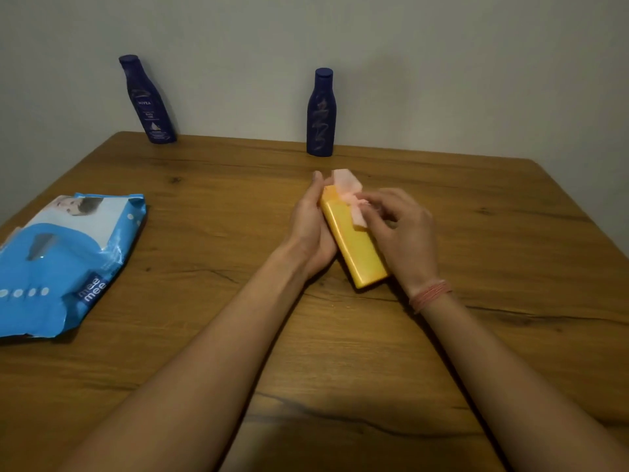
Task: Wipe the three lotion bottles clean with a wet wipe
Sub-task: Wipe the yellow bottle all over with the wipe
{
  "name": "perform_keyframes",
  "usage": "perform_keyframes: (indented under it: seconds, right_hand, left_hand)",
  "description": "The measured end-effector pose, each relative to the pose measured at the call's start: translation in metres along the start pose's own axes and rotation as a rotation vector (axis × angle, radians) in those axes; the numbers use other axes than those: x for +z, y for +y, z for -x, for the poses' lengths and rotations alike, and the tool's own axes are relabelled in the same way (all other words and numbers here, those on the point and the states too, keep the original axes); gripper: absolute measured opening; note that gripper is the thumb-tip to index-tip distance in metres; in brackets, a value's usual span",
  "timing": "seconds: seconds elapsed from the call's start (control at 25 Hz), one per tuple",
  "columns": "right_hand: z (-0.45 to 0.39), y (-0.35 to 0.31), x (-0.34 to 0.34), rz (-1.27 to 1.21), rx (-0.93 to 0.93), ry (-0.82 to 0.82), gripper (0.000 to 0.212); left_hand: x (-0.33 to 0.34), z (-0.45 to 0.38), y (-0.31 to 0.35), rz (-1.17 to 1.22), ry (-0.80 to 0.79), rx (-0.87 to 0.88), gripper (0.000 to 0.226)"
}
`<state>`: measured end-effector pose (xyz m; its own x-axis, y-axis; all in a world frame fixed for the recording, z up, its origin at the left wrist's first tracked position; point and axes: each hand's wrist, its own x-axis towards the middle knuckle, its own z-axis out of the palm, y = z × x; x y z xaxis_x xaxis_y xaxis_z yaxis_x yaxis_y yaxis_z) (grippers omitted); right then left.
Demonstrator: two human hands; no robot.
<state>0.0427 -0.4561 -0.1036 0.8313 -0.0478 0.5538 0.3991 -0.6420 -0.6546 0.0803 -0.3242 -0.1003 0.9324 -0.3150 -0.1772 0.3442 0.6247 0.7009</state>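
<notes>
A yellow lotion bottle [354,247] lies tilted over the middle of the wooden table [211,233]. My left hand [311,229] grips its left side. My right hand [405,233] presses a crumpled pale pink wet wipe [349,195] against the bottle's far end. Two dark blue lotion bottles stand upright at the table's back edge by the wall: one at the back left [148,100] with its label facing me, one at the back middle [321,114] with a streaked surface.
A blue pack of wet wipes [61,264] lies flat at the table's left edge. A grey wall runs right behind the back edge. A pink thread band sits on my right wrist.
</notes>
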Motion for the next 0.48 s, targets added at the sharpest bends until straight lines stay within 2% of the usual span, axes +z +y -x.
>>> perform_keyframes:
  seconds: [0.08,0.24,0.28,0.4,0.48]
  right_hand:
    - [0.002,0.003,-0.002,0.026,0.04,-0.009,0.024]
    - [0.013,-0.02,0.017,-0.001,-0.283,-0.175,0.021]
    - [0.011,-0.018,0.017,0.0,-0.283,-0.183,0.02]
    - [0.001,0.0,0.004,0.028,-0.032,-0.086,0.021]
    - [0.004,0.001,0.003,0.033,-0.067,-0.101,0.02]
  left_hand:
    - [-0.001,0.0,-0.001,-0.032,0.023,0.014,0.048]
    - [-0.009,-0.004,0.004,0.087,0.079,0.076,0.044]
    - [-0.01,-0.005,0.007,0.116,0.095,0.09,0.043]
    - [-0.009,-0.005,0.008,0.066,0.144,0.1,0.042]
    - [-0.01,-0.004,0.008,0.069,0.162,0.103,0.043]
